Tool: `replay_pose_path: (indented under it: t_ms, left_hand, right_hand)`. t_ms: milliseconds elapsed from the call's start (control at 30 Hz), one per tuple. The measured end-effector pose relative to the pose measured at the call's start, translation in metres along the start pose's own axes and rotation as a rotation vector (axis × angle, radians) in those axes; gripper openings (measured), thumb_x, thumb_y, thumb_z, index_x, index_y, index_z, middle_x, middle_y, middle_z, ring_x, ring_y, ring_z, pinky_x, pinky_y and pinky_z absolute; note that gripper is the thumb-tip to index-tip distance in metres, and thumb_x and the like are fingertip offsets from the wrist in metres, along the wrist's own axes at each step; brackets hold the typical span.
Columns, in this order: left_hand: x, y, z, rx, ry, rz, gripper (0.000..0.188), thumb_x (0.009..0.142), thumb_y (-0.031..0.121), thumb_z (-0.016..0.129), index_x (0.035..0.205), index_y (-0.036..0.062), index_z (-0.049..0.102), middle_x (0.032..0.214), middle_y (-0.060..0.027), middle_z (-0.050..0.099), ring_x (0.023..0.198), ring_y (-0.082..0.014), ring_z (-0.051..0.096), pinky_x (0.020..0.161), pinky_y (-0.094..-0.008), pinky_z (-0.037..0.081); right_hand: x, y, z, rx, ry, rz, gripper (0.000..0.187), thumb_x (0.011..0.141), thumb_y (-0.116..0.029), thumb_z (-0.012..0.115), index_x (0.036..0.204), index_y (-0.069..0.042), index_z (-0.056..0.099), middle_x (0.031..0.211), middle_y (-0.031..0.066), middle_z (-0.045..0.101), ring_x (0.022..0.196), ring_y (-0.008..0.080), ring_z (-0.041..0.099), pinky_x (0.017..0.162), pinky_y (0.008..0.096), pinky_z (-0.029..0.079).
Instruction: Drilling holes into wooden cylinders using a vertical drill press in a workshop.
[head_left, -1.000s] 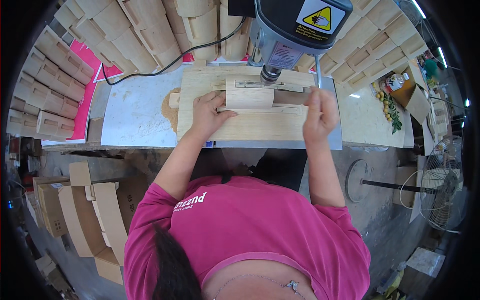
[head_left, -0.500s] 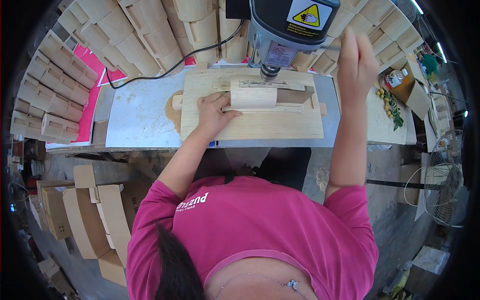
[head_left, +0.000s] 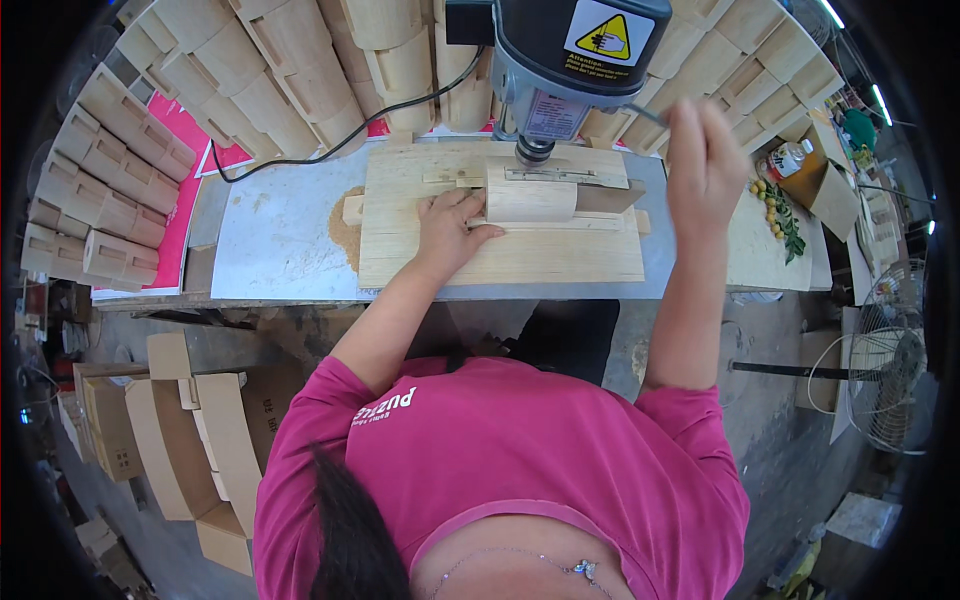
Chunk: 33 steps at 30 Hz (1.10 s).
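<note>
A pale, round-topped wooden piece (head_left: pixel 516 197) lies in a slotted wooden jig on a flat board (head_left: pixel 430 264). My left hand (head_left: pixel 452 230) presses its fingers on the piece's left end, the thumb stretched along the jig's near rail. Just above the piece's far side is the chuck (head_left: pixel 534 150) of a drill press (head_left: pixel 570 60); its bit is hard to make out. My right hand (head_left: pixel 703 165), slightly blurred, is raised at the right, closed around the press's thin metal lever (head_left: pixel 648 114). A thin upright plate (head_left: pixel 610 196) stands right of the piece.
Stacked wooden pieces (head_left: pixel 290 70) line the back and left of the bench (head_left: pixel 270 240). Sawdust (head_left: pixel 346 235) lies left of the board. A black cable (head_left: pixel 390 103) runs behind. Small yellow fruits with leaves (head_left: pixel 778 212) and a fan (head_left: pixel 888 360) are at the right.
My left hand and the wooden piece have shifted right along the jig. My right hand has come down and slightly left, still on the lever.
</note>
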<state>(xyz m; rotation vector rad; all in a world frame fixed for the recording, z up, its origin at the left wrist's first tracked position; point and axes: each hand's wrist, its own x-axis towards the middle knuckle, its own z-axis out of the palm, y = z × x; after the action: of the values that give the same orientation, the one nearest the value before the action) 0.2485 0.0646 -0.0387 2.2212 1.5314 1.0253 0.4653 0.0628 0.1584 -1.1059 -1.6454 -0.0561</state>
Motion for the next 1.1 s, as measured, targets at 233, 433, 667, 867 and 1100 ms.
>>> replay_pose_path:
  t_ms: [233,433,667,867,1100]
  left_hand:
    - [0.002,0.003,0.000,0.000,0.007,0.007,0.050,0.057,0.034,0.075,0.100,0.0113,0.064,0.080,-0.0008,0.058,0.082,-0.0196,0.053,0.077,-0.0352,0.029]
    - [0.002,0.003,0.003,-0.013,0.056,0.029,0.049,0.056,0.033,0.076,0.098,0.0107,0.064,0.078,-0.0002,0.058,0.081,-0.0191,0.053,0.076,-0.0343,0.029]
    - [0.001,0.001,0.000,-0.003,0.052,0.020,0.048,0.056,0.032,0.076,0.099,0.0113,0.064,0.077,0.0011,0.058,0.081,-0.0185,0.054,0.077,-0.0342,0.029]
    - [0.003,0.006,-0.003,-0.039,0.012,-0.002,0.047,0.058,0.031,0.076,0.100,0.0125,0.064,0.077,0.0016,0.057,0.083,-0.0181,0.053,0.079,-0.0343,0.028]
    - [0.008,0.010,0.001,-0.202,-0.048,-0.175,0.047,0.053,0.030,0.081,0.093,0.0112,0.066,0.091,-0.0002,0.054,0.090,-0.0153,0.051,0.086,-0.0332,0.026]
  right_hand:
    - [-0.090,0.038,0.037,0.210,0.062,-0.003,0.009,0.083,-0.004,0.052,0.085,0.002,0.058,0.067,0.0098,0.051,0.056,0.0165,0.047,0.051,0.0261,0.038]
    - [-0.098,0.058,0.058,0.169,0.123,-0.173,0.009,0.086,-0.005,0.049,0.090,0.000,0.055,0.071,0.0095,0.057,0.065,0.0194,0.052,0.059,0.0269,0.041]
    - [-0.054,0.032,0.022,0.170,0.144,-0.122,0.005,0.080,-0.004,0.056,0.080,0.000,0.058,0.058,0.0088,0.049,0.050,0.0176,0.048,0.049,0.0278,0.039]
    - [0.073,0.022,0.023,-0.154,0.025,0.004,0.027,0.089,-0.027,0.049,0.096,-0.003,0.059,0.076,0.0023,0.058,0.064,0.0106,0.051,0.060,0.0233,0.041]
    - [0.071,0.062,0.036,0.246,-0.053,0.088,0.034,0.088,-0.033,0.048,0.103,-0.005,0.059,0.086,0.0047,0.059,0.070,0.0121,0.052,0.067,0.0259,0.042]
